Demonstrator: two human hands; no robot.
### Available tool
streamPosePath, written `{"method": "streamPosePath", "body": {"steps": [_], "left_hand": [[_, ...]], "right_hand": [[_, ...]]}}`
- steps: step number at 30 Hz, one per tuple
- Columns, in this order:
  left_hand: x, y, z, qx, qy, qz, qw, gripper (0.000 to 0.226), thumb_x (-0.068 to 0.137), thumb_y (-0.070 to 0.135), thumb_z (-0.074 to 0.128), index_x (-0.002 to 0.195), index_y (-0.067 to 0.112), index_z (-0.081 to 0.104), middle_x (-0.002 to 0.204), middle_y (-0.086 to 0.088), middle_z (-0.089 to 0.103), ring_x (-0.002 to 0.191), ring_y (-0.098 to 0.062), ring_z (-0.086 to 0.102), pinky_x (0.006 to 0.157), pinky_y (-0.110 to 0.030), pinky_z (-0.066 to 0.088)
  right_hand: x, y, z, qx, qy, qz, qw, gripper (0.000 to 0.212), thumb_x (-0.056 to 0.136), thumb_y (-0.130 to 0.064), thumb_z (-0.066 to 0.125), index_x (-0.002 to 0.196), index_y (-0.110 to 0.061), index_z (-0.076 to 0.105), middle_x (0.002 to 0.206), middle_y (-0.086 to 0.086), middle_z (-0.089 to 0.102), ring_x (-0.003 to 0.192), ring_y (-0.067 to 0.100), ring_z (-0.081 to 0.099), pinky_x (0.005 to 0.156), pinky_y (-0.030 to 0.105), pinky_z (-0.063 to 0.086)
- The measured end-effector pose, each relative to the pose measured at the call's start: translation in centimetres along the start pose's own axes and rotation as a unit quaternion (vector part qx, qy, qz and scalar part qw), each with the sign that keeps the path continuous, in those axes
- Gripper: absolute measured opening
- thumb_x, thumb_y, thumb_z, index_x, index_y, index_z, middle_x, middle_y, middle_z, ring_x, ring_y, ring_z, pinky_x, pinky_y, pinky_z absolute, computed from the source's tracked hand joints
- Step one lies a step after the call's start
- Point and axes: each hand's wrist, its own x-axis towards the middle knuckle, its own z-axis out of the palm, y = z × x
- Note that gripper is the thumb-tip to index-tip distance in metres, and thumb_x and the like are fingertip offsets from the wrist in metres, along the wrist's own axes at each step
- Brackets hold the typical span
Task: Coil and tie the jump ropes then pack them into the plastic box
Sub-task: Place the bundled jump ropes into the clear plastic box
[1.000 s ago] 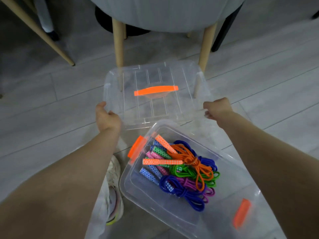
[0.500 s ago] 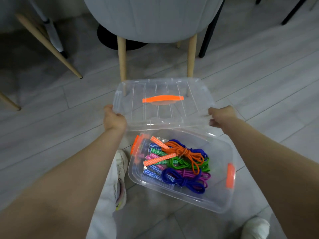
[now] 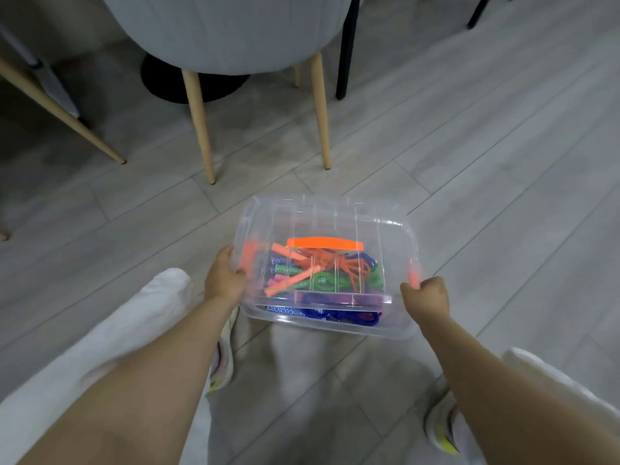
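- Left hand (image 3: 224, 280) grips the lid (image 3: 322, 226) at its 9 o'clock edge; right hand (image 3: 426, 297) grips 3 o'clock.
- Lid covers the box (image 3: 335, 325), near rim uncovered; ropes (image 3: 322, 273) inside.
- Bare floor (image 3: 486, 162) from 12 to 3; chair (image 3: 228, 31) at 11.

Between the hands, a glossy clear plastic lid (image 3: 335, 223) and box (image 3: 335, 325) sit on the matt wood-look floor (image 3: 486, 162).

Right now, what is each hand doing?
Left hand: holding the left edge of the lid.
Right hand: holding the lid's right edge.
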Motion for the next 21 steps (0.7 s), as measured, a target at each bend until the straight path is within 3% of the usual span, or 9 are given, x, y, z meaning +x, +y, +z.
{"method": "streamPosePath", "body": {"steps": [3, 5, 9, 15, 18, 21], "left_hand": [[-1.6, -1.4, 0.2, 0.01, -0.058, 0.009, 0.998, 0.061, 0.08, 0.008, 0.059, 0.138, 0.023, 0.048, 0.122, 0.0, 0.062, 0.107, -0.026, 0.062, 0.09, -0.032, 0.044], [-2.1, -2.7, 0.5, 0.028, -0.086, 0.028, 0.996, 0.067, 0.071, 0.018, 0.059, 0.136, 0.026, 0.048, 0.126, 0.001, 0.063, 0.113, -0.027, 0.061, 0.094, -0.034, 0.047], [-2.8, -2.4, 0.8, 0.046, -0.088, 0.01, 0.995, 0.071, 0.084, 0.001, 0.058, 0.15, 0.014, 0.033, 0.148, -0.008, 0.045, 0.132, -0.027, 0.047, 0.105, -0.03, 0.035], [-2.3, -3.2, 0.9, 0.096, -0.117, 0.035, 0.988, 0.07, 0.088, -0.002, 0.053, 0.152, 0.014, 0.027, 0.148, -0.008, 0.044, 0.13, -0.028, 0.046, 0.092, -0.023, 0.033], [-1.8, -3.7, 1.0, 0.11, -0.109, 0.048, 0.987, 0.067, 0.09, 0.001, 0.054, 0.15, 0.015, 0.031, 0.147, -0.009, 0.046, 0.129, -0.029, 0.048, 0.099, -0.029, 0.037], [-1.0, -3.7, 0.9, 0.1, -0.08, 0.041, 0.991, 0.053, 0.091, 0.006, 0.056, 0.143, 0.012, 0.043, 0.139, -0.009, 0.054, 0.12, -0.029, 0.056, 0.097, -0.032, 0.04]], "right_hand": [[-1.7, 2.2, -0.5, 0.01, -0.002, 0.019, 1.0, 0.034, 0.075, -0.023, 0.065, 0.093, 0.002, 0.051, 0.079, 0.014, 0.053, 0.073, 0.033, 0.057, 0.063, 0.032, 0.041], [-2.4, 3.3, -0.6, -0.001, -0.016, 0.03, 0.999, 0.029, 0.082, -0.015, 0.063, 0.1, 0.002, 0.048, 0.086, 0.015, 0.054, 0.079, 0.033, 0.056, 0.067, 0.032, 0.04], [-3.1, 4.8, -0.8, -0.037, -0.047, 0.028, 0.998, 0.024, 0.089, -0.013, 0.057, 0.106, 0.0, 0.045, 0.093, 0.013, 0.051, 0.088, 0.034, 0.054, 0.072, 0.032, 0.037], [-3.1, 5.9, -0.7, -0.066, -0.067, 0.029, 0.995, 0.029, 0.097, -0.025, 0.051, 0.113, -0.002, 0.046, 0.104, 0.016, 0.056, 0.095, 0.034, 0.053, 0.078, 0.033, 0.036], [-2.1, 5.3, -0.8, -0.074, -0.063, 0.03, 0.995, 0.032, 0.096, -0.029, 0.055, 0.11, -0.001, 0.048, 0.103, 0.018, 0.059, 0.087, 0.03, 0.049, 0.077, 0.034, 0.038], [-1.2, 4.9, -1.2, -0.066, -0.083, 0.04, 0.994, 0.04, 0.092, -0.03, 0.063, 0.115, 0.0, 0.051, 0.107, 0.018, 0.061, 0.09, 0.03, 0.054, 0.084, 0.039, 0.044]]}}
